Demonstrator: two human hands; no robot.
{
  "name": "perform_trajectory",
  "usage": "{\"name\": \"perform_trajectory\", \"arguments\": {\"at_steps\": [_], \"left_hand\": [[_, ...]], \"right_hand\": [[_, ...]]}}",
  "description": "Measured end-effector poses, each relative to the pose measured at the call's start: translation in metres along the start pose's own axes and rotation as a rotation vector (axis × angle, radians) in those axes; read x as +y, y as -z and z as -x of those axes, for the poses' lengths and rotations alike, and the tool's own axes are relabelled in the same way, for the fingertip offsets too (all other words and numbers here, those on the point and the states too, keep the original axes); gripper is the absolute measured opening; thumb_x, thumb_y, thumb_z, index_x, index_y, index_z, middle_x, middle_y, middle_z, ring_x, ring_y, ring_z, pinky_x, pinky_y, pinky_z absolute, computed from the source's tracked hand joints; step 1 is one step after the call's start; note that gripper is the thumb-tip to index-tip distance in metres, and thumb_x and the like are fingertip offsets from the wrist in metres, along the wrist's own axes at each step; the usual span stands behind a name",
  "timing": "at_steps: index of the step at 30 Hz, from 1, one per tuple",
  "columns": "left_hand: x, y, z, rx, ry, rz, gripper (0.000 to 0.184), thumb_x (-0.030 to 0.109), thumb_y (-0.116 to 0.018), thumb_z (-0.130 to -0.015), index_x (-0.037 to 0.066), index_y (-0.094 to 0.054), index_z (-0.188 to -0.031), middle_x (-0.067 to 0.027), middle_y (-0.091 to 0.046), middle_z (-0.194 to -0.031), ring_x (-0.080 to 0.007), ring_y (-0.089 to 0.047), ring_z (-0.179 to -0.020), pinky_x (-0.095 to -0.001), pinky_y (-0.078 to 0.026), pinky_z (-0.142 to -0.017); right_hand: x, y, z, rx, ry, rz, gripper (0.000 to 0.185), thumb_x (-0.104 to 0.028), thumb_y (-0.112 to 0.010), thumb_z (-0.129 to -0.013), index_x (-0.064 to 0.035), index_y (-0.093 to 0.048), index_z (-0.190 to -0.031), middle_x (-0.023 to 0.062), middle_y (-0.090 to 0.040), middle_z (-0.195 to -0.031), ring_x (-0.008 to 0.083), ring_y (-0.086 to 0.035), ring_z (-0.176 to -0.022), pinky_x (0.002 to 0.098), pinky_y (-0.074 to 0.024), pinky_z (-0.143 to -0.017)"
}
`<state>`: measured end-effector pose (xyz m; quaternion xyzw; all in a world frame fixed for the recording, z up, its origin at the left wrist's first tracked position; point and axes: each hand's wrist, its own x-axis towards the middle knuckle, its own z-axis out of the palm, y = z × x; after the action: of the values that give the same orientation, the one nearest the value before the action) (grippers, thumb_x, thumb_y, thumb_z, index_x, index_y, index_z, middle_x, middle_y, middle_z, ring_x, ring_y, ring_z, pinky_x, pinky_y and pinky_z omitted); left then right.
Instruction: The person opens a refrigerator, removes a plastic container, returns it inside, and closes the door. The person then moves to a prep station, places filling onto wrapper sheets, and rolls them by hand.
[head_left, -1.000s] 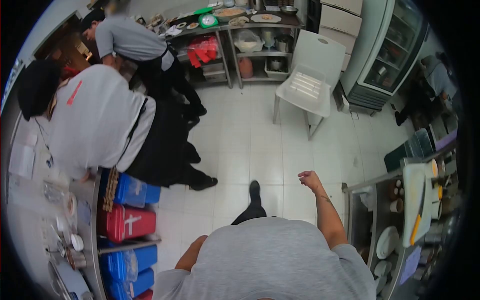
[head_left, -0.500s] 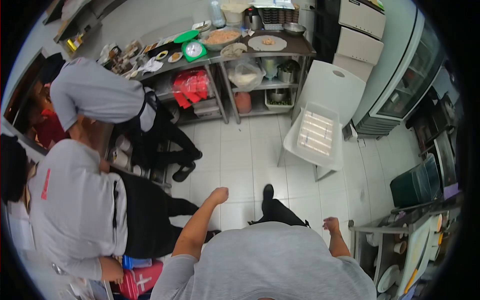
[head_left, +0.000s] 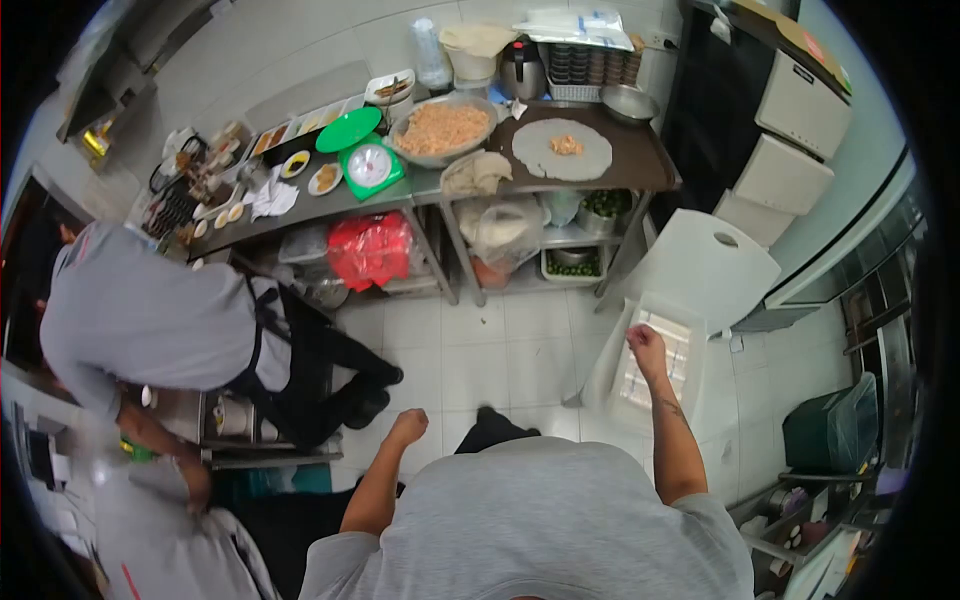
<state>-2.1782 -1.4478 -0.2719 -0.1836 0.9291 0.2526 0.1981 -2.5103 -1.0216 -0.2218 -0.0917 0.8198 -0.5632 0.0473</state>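
Note:
My left hand (head_left: 408, 427) hangs over the floor in front of me, its fingers curled in, with nothing visible in it. My right hand (head_left: 645, 341) is in front of the white chair (head_left: 705, 262), above a pale tray (head_left: 628, 400) on the seat; its fingers are curled and nothing shows in them. Farther ahead, a counter (head_left: 640, 165) bears a round grey sheet (head_left: 535, 145) with a small orange heap (head_left: 567, 146) on it. To its left are a bowl of orange shreds (head_left: 441, 129), a crumpled cloth (head_left: 477, 174) and a green scale (head_left: 371, 168).
Two co-workers stand at the left, one (head_left: 160, 310) farther ahead and one (head_left: 165, 530) close beside me. Red bags (head_left: 368, 248) lie on the shelf under the counter. A fridge (head_left: 850, 235) and a green bin (head_left: 825, 430) stand at the right.
The counter and chair have come nearer as the view moved forward. My right hand has risen and swung forward over the chair; my left hand, out of sight at first, came into view.

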Motion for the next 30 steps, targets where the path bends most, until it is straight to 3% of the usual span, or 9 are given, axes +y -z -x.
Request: {"name": "perform_trajectory", "arguments": {"at_steps": [2,9,14,17,18,21,24,27,30], "left_hand": [[0.010,0.027,-0.029,0.058,0.037,0.229,0.013,0.008,-0.055,-0.077,0.003,-0.064,-0.084,-0.0210,-0.065,-0.085,-0.0366,-0.063,-0.086,-0.0438,-0.049,-0.076],[0.110,0.178,-0.198,0.332,-0.507,0.198,0.006,0.004,-0.056,-0.081,0.002,-0.058,-0.086,-0.0188,-0.055,-0.083,-0.0389,-0.057,-0.078,-0.0441,-0.046,-0.067],[0.227,0.294,-0.285,0.431,-0.827,0.235,0.005,0.003,-0.055,-0.081,0.000,-0.057,-0.085,-0.0176,-0.054,-0.087,-0.0374,-0.055,-0.085,-0.0420,-0.045,-0.073],[0.286,0.320,-0.341,0.466,-0.981,0.262,0.006,0.004,-0.057,-0.082,0.000,-0.056,-0.086,-0.0178,-0.052,-0.089,-0.0381,-0.054,-0.088,-0.0438,-0.045,-0.075],[0.302,0.325,-0.361,0.481,-0.983,0.228,0.008,0.004,-0.058,-0.081,0.001,-0.057,-0.089,-0.0172,-0.053,-0.091,-0.0375,-0.054,-0.089,-0.0433,-0.045,-0.076],[0.340,0.323,-0.408,0.529,-0.969,0.135,0.017,0.004,-0.060,-0.079,0.003,-0.058,-0.095,-0.0155,-0.055,-0.097,-0.0364,-0.055,-0.093,-0.0424,-0.046,-0.079],[0.364,0.316,-0.447,0.590,-0.963,0.022,0.032,0.007,-0.066,-0.074,0.005,-0.059,-0.105,-0.0134,-0.056,-0.101,-0.0356,-0.054,-0.098,-0.0425,-0.044,-0.084],[0.373,0.306,-0.470,0.544,-0.887,-0.060,0.032,0.006,-0.066,-0.072,0.006,-0.061,-0.104,-0.0129,-0.056,-0.101,-0.0340,-0.054,-0.099,-0.0410,-0.044,-0.084],[0.369,0.309,-0.489,0.448,-0.866,-0.143,0.030,0.006,-0.065,-0.072,0.005,-0.062,-0.102,-0.0121,-0.057,-0.103,-0.0322,-0.054,-0.099,-0.0412,-0.045,-0.084]], "right_hand": [[-0.039,-0.028,-0.055,0.017,0.181,0.085,0.011,-0.006,-0.063,-0.083,0.0005,-0.064,-0.092,0.0068,-0.063,-0.082,0.0126,-0.059,-0.072,0.0256,-0.0485,-0.065],[-0.121,-0.089,-0.154,0.040,0.204,0.094,0.011,0.001,-0.061,-0.083,-0.0002,-0.065,-0.093,0.0059,-0.059,-0.084,0.0124,-0.059,-0.071,0.0237,-0.0486,-0.066],[-0.163,-0.101,-0.207,0.131,0.264,0.112,0.011,-0.002,-0.062,-0.082,-0.0015,-0.065,-0.092,0.0068,-0.059,-0.084,0.0143,-0.059,-0.074,0.0265,-0.0475,-0.067],[-0.182,-0.101,-0.245,0.166,0.278,0.117,0.011,-0.002,-0.063,-0.081,-0.0019,-0.065,-0.091,0.0082,-0.060,-0.086,0.0169,-0.060,-0.073,0.0274,-0.0479,-0.067],[-0.180,-0.097,-0.262,0.095,0.278,0.115,0.023,-0.004,-0.065,-0.077,-0.0047,-0.065,-0.100,0.0099,-0.061,-0.097,0.0222,-0.061,-0.086,0.0320,-0.0490,-0.076],[-0.187,-0.094,-0.307,0.113,0.479,0.379,0.041,-0.008,-0.070,-0.073,-0.0070,-0.061,-0.113,0.0112,-0.059,-0.110,0.0274,-0.056,-0.106,0.0376,-0.0453,-0.089],[-0.180,-0.097,-0.357,-0.015,0.488,0.367,0.059,-0.012,-0.074,-0.069,-0.0084,-0.054,-0.124,0.0125,-0.056,-0.118,0.0324,-0.048,-0.117,0.0408,-0.0394,-0.098],[-0.154,-0.110,-0.404,-0.118,0.634,0.432,0.063,-0.013,-0.076,-0.067,-0.0077,-0.053,-0.125,0.0129,-0.057,-0.116,0.0340,-0.050,-0.113,0.0399,-0.0403,-0.097],[-0.147,-0.108,-0.422,-0.225,0.590,0.463,0.046,-0.008,-0.074,-0.068,-0.0058,-0.061,-0.113,0.0113,-0.061,-0.108,0.0321,-0.053,-0.106,0.0379,-0.0428,-0.093]]}}
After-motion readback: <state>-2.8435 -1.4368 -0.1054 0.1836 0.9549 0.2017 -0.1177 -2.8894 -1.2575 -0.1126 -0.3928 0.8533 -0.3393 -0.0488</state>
